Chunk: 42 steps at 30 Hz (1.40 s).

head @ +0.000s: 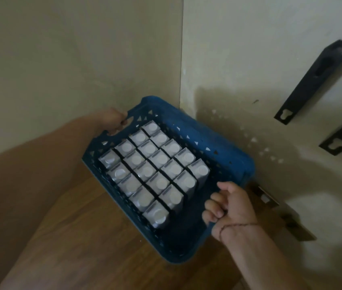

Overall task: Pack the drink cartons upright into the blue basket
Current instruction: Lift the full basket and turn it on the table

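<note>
I see both hands gripping the blue basket [218, 141]: left hand [111, 120] fingers curled through the handle, right hand [228, 206] clenched on the rim. Drink cartons [155, 170] stand upright inside.

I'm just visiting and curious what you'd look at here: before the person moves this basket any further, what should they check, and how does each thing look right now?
1. Left hand grips the handle slot of the blue perforated plastic basket: ok.
2. Right hand fingers curl over the opposite rim: ok.
3. Small grey drink cartons with round white tops stand upright in tight rows: ok.
4. Basket is full: not ok, an empty strip remains along the wall-side edge.
5. Basket is level: cannot tell.
6. Brown wooden shelf surface under the basket is free of obstacles: ok where visible.
</note>
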Motion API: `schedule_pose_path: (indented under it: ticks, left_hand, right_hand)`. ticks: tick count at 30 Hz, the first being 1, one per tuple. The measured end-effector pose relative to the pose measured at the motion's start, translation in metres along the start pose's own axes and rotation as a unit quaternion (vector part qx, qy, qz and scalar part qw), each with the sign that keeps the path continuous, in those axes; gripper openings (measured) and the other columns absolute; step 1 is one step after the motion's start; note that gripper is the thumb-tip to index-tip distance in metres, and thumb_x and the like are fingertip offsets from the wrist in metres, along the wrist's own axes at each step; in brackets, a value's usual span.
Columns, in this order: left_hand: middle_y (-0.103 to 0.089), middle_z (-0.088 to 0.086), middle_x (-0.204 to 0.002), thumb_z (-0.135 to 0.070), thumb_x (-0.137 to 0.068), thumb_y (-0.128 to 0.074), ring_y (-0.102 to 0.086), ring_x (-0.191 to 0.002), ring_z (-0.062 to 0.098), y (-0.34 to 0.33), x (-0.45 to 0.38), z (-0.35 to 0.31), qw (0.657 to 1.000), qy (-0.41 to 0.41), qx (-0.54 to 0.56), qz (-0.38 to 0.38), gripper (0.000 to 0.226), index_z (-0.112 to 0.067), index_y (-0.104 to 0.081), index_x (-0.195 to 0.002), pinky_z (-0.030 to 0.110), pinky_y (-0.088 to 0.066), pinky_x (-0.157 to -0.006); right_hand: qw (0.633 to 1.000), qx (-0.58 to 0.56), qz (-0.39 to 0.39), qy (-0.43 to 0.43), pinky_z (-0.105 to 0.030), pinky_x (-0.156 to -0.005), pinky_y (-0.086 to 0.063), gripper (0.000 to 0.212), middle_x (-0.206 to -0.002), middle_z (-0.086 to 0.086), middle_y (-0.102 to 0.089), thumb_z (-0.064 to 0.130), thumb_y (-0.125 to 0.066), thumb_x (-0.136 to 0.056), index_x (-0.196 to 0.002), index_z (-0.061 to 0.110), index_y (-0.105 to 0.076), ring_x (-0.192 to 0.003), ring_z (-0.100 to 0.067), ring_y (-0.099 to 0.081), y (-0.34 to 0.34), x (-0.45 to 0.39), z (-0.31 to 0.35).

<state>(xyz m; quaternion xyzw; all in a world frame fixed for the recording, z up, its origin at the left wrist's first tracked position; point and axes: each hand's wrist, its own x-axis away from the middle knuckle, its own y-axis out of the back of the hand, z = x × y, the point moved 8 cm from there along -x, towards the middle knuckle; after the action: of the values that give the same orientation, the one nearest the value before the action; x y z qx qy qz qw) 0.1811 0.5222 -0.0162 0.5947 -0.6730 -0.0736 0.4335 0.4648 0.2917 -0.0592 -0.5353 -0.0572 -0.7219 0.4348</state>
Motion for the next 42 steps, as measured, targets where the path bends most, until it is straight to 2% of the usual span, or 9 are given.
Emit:
schedule_pose_path:
  ticks: [8,13,19,32,34,36,38,40,42]
  left_hand:
    - [-0.027,0.001,-0.056,-0.036,-0.108,-0.03,-0.024,-0.035,0.012,0.018,0.04,0.078,0.974,0.095,0.203,-0.026,0.047,-0.016,-0.038,-0.067,0.022,-0.024,-0.039]
    - [-0.043,0.008,-0.044,-0.041,-0.103,-0.039,-0.041,-0.036,0.024,0.031,0.065,0.135,0.956,0.101,0.224,-0.163,0.056,-0.012,-0.048,-0.056,0.038,-0.038,-0.056]
    - [-0.046,0.005,-0.042,-0.041,-0.101,-0.041,-0.041,-0.045,0.024,0.02,0.095,0.165,0.892,0.128,0.322,-0.29,0.054,-0.011,-0.05,-0.057,0.038,-0.039,-0.062]
    - [-0.05,0.011,-0.056,-0.038,-0.104,-0.037,-0.043,-0.048,0.026,0.035,0.051,0.14,0.836,0.147,0.359,-0.389,0.052,-0.007,-0.054,-0.065,0.035,-0.037,-0.059]
    - [-0.05,0.008,-0.054,-0.04,-0.103,-0.039,-0.045,-0.048,0.025,0.035,0.053,0.137,0.84,0.136,0.358,-0.384,0.051,-0.006,-0.059,-0.071,0.034,-0.038,-0.057]
    - [-0.055,0.008,-0.055,-0.048,-0.1,-0.042,-0.05,-0.051,0.026,0.033,0.062,0.135,0.834,0.098,0.382,-0.386,0.054,-0.005,-0.064,-0.076,0.037,-0.041,-0.058]
    - [-0.067,0.013,-0.075,-0.053,-0.096,-0.046,-0.063,-0.068,0.032,0.027,0.078,0.14,0.812,0.056,0.396,-0.424,0.054,-0.004,-0.069,-0.088,0.043,-0.049,-0.067]
    - [-0.071,0.012,-0.109,-0.054,-0.086,-0.055,-0.067,-0.1,0.035,0.008,0.089,0.135,0.809,-0.006,0.426,-0.405,0.05,-0.016,-0.067,-0.117,0.049,-0.053,-0.084]
    - [-0.07,0.009,-0.119,-0.039,-0.087,-0.058,-0.07,-0.104,0.03,-0.015,0.083,0.126,0.779,-0.044,0.543,-0.309,0.047,-0.024,-0.058,-0.132,0.05,-0.058,-0.081]
  right_hand:
    - [0.971,0.192,0.143,0.001,-0.018,-0.033,-0.014,0.043,-0.041,0.007,-0.018,0.024,-0.049,-0.087,-0.05,0.024,-0.026,-0.029,-0.01,-0.018,-0.06,-0.04,0.084]
    - [0.925,0.324,0.192,-0.044,-0.016,-0.032,-0.013,0.034,-0.041,0.007,-0.02,0.04,-0.049,-0.085,-0.059,0.021,-0.036,-0.027,-0.009,-0.019,-0.128,-0.077,0.115]
    - [0.862,0.473,0.179,-0.017,-0.014,-0.033,-0.013,0.055,-0.038,0.005,-0.025,0.063,-0.037,-0.089,-0.067,0.014,-0.045,-0.026,-0.009,-0.02,-0.218,-0.117,0.139]
    - [0.802,0.574,0.116,0.117,-0.015,-0.031,-0.016,0.062,-0.039,0.002,-0.033,0.057,-0.03,-0.096,-0.068,0.006,-0.051,-0.026,-0.011,-0.02,-0.292,-0.197,0.171]
    - [0.754,0.622,0.085,0.193,-0.021,-0.038,-0.028,0.066,-0.046,-0.004,-0.043,0.058,-0.03,-0.095,-0.068,0.004,-0.057,-0.033,-0.018,-0.033,-0.294,-0.195,0.178]
    - [0.634,0.708,0.026,0.31,-0.032,-0.057,-0.045,0.066,-0.073,-0.014,-0.065,0.058,-0.033,-0.094,-0.09,0.002,-0.066,-0.057,-0.027,-0.059,-0.295,-0.187,0.189]
    - [0.515,0.776,-0.002,0.363,-0.04,-0.081,-0.049,0.061,-0.115,-0.022,-0.063,0.054,-0.035,-0.096,-0.126,0.004,-0.053,-0.097,-0.036,-0.063,-0.288,-0.184,0.189]
    - [0.479,0.804,0.008,0.353,-0.045,-0.085,-0.051,0.051,-0.126,-0.022,-0.057,0.043,-0.035,-0.1,-0.136,0.008,-0.039,-0.106,-0.039,-0.059,-0.276,-0.188,0.184]
    - [0.466,0.813,0.018,0.35,-0.043,-0.066,-0.054,0.043,-0.118,-0.02,-0.059,0.037,-0.033,-0.101,-0.133,0.009,-0.04,-0.085,-0.033,-0.061,-0.271,-0.188,0.182]
